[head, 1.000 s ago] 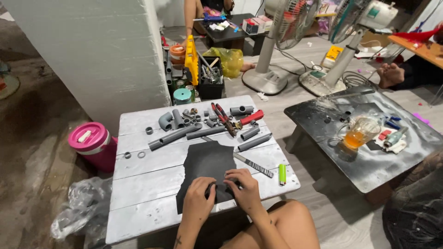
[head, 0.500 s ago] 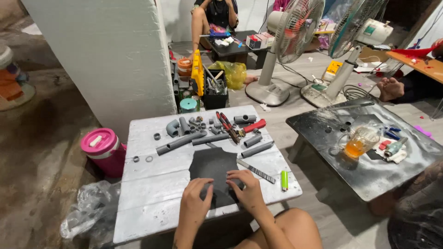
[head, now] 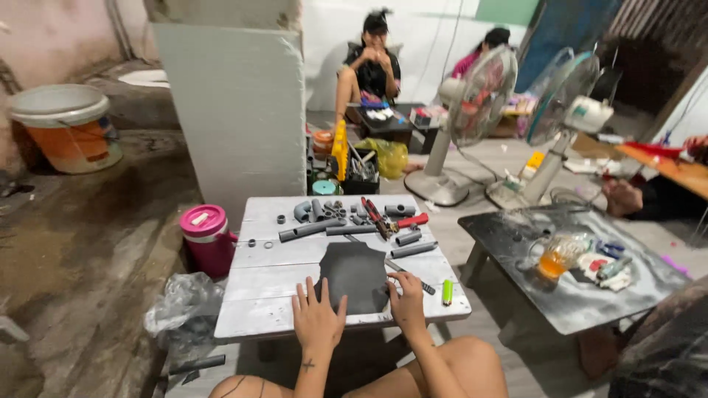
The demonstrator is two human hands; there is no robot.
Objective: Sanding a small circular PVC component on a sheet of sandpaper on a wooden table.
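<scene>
Since a moment ago both of my hands have slid toward the near edge of the dark grey, flat, irregular sheet of rubbery material [head: 354, 274], and my view has lifted to take in more of the room. My left hand [head: 317, 315] now lies flat with its fingers spread wide, pressing the sheet's near left corner and gripping nothing. My right hand [head: 407, 301] rests with its fingers loosely curled on the sheet's near right edge; I cannot tell whether it pinches the edge. That sheet lies in the middle of the whitish plank counter [head: 258, 295], close to me. Just right of my right hand lie a slim dark tool [head: 413, 277] and a small green lighter [head: 447, 292]. Farther back on the counter are grey plastic pipe pieces [head: 311, 229] and red-handled pliers [head: 411, 220]. Beside the counter's left edge stands a pink lidded jug [head: 206, 237], and a low dark metal table [head: 516, 243] sits to the right.
</scene>
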